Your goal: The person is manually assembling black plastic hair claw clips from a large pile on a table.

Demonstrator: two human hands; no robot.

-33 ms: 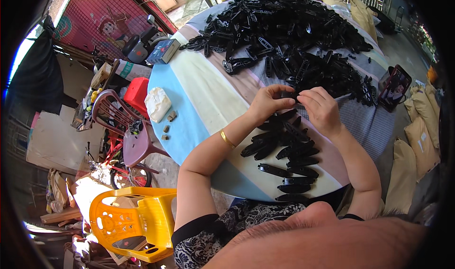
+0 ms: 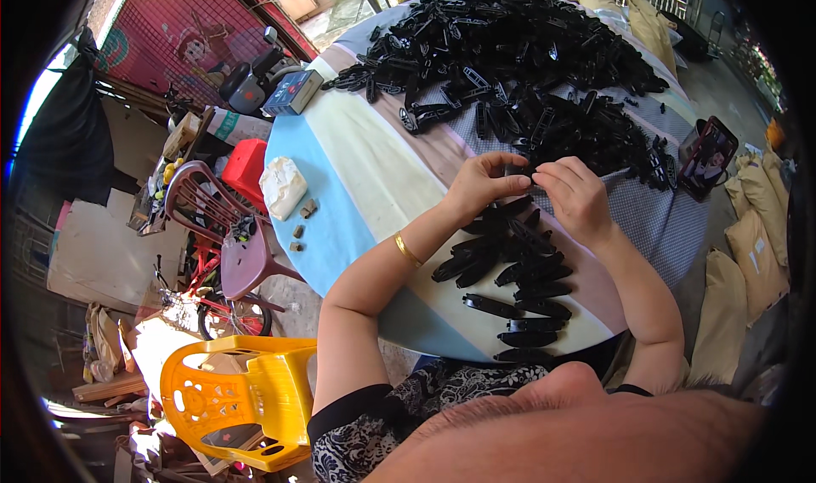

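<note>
Presently: small black plastic piece [image 2: 520,171], pinched between the fingers of left hand [image 2: 483,184] and right hand [image 2: 576,196], fingers closed on it; long axis and heading indiscernible, mostly hidden by fingertips. Below the fingers, slim black plastic strips [image 2: 514,275] lie mostly crosswise on the round cloth-covered surface [image 2: 374,168]; beyond the fingers, a heaped black pile [image 2: 518,49].

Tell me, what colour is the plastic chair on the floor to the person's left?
The plastic chair is bright yellow, seen best in the head view, lower left.
</note>
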